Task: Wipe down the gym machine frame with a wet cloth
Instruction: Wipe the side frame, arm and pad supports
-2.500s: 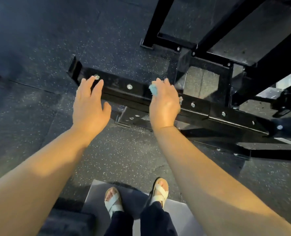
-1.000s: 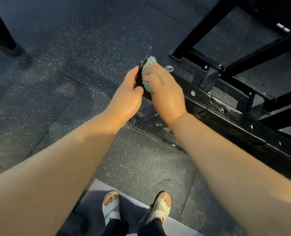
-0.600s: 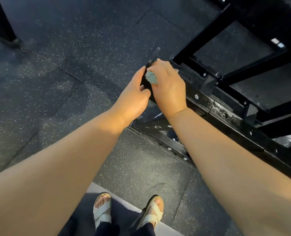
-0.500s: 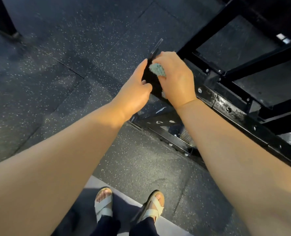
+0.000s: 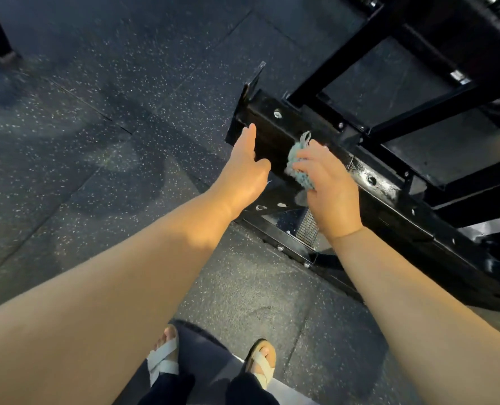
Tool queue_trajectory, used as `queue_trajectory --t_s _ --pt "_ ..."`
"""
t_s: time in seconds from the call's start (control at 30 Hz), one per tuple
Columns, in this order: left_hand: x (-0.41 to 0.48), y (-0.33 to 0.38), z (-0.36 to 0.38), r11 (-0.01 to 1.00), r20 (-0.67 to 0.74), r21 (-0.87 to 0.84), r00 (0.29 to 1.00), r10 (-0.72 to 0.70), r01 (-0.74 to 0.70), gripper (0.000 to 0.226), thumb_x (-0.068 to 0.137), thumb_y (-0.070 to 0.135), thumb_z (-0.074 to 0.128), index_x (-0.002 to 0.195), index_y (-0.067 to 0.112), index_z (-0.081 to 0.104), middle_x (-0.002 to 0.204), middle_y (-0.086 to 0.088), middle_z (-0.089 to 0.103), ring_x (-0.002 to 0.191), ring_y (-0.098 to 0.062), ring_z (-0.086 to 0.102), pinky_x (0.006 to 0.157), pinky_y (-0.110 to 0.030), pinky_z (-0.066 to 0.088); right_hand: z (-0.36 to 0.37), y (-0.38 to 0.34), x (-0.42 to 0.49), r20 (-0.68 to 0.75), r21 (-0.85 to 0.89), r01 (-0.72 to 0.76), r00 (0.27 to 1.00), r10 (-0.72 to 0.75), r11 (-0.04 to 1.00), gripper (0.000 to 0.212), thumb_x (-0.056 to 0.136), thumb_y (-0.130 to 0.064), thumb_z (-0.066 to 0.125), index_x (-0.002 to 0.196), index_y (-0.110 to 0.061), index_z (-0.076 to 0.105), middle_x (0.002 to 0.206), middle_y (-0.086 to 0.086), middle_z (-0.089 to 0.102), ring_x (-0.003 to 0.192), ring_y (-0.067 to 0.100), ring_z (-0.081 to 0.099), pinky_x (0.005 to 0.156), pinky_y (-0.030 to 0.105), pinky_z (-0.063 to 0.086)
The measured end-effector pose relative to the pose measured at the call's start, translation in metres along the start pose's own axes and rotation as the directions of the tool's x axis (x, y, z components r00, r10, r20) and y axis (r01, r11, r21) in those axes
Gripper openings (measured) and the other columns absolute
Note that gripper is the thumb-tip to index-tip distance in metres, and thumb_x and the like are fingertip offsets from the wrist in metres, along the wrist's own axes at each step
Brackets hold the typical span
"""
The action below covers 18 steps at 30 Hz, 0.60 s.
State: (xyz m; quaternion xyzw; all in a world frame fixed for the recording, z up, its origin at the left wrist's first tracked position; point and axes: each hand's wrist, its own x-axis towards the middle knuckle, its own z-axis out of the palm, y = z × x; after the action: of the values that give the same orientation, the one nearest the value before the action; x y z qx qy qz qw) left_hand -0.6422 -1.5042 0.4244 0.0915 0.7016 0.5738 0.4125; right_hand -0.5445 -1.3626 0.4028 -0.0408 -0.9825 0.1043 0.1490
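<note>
so the cloth (image 5: 299,166) is being pinched in the right hand (image 5: 332,188) against the frame (image 5: 272,128), left hand (image 5: 243,173) being held spread just beside it

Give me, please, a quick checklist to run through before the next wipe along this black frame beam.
1. Grip of right hand on cloth: ok.
2. Contact of cloth with frame beam: ok.
3. Gap between left hand and cloth: ok.
4. Contact of left hand with beam: cannot tell.
5. Wetness of cloth: cannot tell.
6. Both feet apart from the frame: ok.
</note>
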Motion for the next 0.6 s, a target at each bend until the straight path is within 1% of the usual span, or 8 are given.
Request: queue_trajectory --t_s 0.07,0.13,0.2,0.3,0.37,0.43,0.5,0.6 --pt "-0.003 -0.004 0.005 1.000 0.005 -0.008 1.000 -0.028 0.028 0.065 0.099 0.007 0.037 0.151 0.032 0.007 0.157 -0.004 0.018 0.133 -0.037 0.036 0.094 -0.034 0.047 -0.003 0.021 -0.041 0.138 -0.065 0.071 0.989 -0.061 0.995 0.042 0.061 0.020 0.071 0.098 0.002 0.069 0.110 0.020 0.065 0.117 0.040 0.054 0.103 0.048 0.038" --pt "-0.006 -0.010 0.005 0.999 -0.015 -0.008 0.999 -0.033 0.033 0.062 0.099 0.006 0.037 0.150 0.032 0.012 0.155 -0.007 0.023 0.133 -0.042 0.034 0.097 -0.037 0.045 -0.011 0.033 -0.078 0.196 -0.069 0.080 0.978 -0.065 0.994 0.040 0.063 0.018 0.074 0.099 0.000 0.069 0.109 0.017 0.066 0.119 0.037 0.052 0.107 0.046 0.036" --pt "-0.006 -0.016 0.008 0.999 -0.051 0.005 0.998 -0.035 0.035 0.062 0.099 0.004 0.038 0.150 0.030 0.014 0.154 -0.012 0.025 0.134 -0.043 0.030 0.101 -0.044 0.040 -0.014 0.036 -0.077 0.087 0.018 0.159 0.983 -0.160 0.987 0.018 0.088 0.000 0.058 0.104 -0.004 0.067 0.114 0.015 0.063 0.121 0.036 0.051 0.113 0.038 0.032" --pt "-0.011 -0.027 0.021 0.998 -0.158 0.011 0.986 -0.059 0.061 0.060 0.099 0.009 0.037 0.150 0.031 0.013 0.154 -0.009 0.025 0.131 -0.038 0.039 0.091 -0.038 0.048 -0.005 0.025 -0.020 -0.021 0.029 0.365 0.931 -0.365 0.930 0.024 0.101 -0.014 0.041 0.108 -0.007 0.062 0.119 0.016 0.061 0.124 0.039 0.048 0.113 0.044 0.029" --pt "-0.009 -0.034 0.029 0.999 -0.219 0.021 0.975 -0.029 0.034 0.059 0.100 0.011 0.036 0.150 0.030 0.014 0.154 -0.014 0.026 0.132 -0.034 0.040 0.092 -0.033 0.047 0.005 0.017 0.015 0.050 -0.283 0.510 0.854 -0.518 0.812 0.024 0.094 -0.009 0.052 0.113 -0.008 0.066 0.127 0.016 0.059 0.128 0.040 0.045 0.111 0.049 0.024" --pt "-0.002 -0.043 0.038 1.000 -0.243 0.012 0.970 0.003 0.000 0.058 0.100 0.011 0.035 0.151 0.028 0.014 0.152 -0.020 0.027 0.121 -0.033 0.049 0.081 -0.033 0.047 0.017 0.020 0.022 0.330 -0.612 0.567 0.817 -0.473 0.552 0.046 0.088 -0.020 0.057 0.134 -0.015 0.053 0.149 0.007 0.040 0.140 0.033 0.029 0.113 0.047 0.011" --pt "0.007 -0.057 0.045 0.998 -0.237 0.015 0.969 0.062 -0.060 0.058 0.099 0.011 0.035 0.151 0.028 0.014 0.154 -0.014 0.026 0.123 -0.032 0.048 0.097 -0.033 0.043 0.026 0.042 -0.003 0.456 -0.710 0.566 0.823 -0.339 0.418 0.062 0.087 -0.032 0.057 0.144 -0.015 0.038 0.157 0.004 0.023 0.145 0.028 0.017 0.116 0.045 -0.001" --pt "0.022 -0.082 0.050 0.986 -0.195 0.014 0.967 0.166 -0.167 0.058 0.099 0.011 0.036 0.150 0.030 0.016 0.157 0.001 0.019 0.139 -0.016 0.030 0.113 -0.032 0.029 0.033 0.089 -0.057 0.509 -0.686 0.620 0.783 -0.357 0.380 0.062 0.075 -0.014 0.070 0.134 -0.004 0.051 0.149 0.009 0.038 0.140 0.031 0.024 0.117 0.044 -0.003"
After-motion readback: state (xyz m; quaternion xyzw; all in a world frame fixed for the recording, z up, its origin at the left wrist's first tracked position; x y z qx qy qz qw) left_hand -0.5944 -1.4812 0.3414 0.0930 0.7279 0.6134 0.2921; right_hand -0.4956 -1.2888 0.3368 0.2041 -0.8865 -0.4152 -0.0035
